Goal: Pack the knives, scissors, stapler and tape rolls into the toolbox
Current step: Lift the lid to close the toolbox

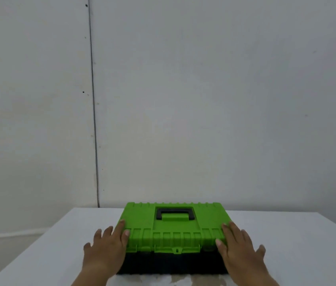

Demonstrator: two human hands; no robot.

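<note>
Plain pale grey walls, split by one dark vertical seam on the left, rise behind a white surface (pixel 286 244) seen from the wearer's head. Both bare hands reach forward, open and flat, fingers spread, gripping nothing. Left hand (pixel 106 246) lies against the near left corner of a rectangular plastic toolbox (pixel 173 234), fingertips touching the lid's edge. Right hand (pixel 238 245) mirrors it at the near right corner, fingertips on the lid. Between them the toolbox sits at the middle of the surface, closed: a bright green ribbed lid over a black base, with a small green latch (pixel 177 250) at the centre of the near edge and a black carry handle (pixel 175 213) folded flat in a recess on top. No knives, scissors, stapler or tape rolls are visible.

Judging by looks, the box is hard, stiff moulded plastic, smooth and somewhat slippery; its weight cannot be told. Ribbed lid edges offer fingers purchase; the handle suits carrying.
</note>
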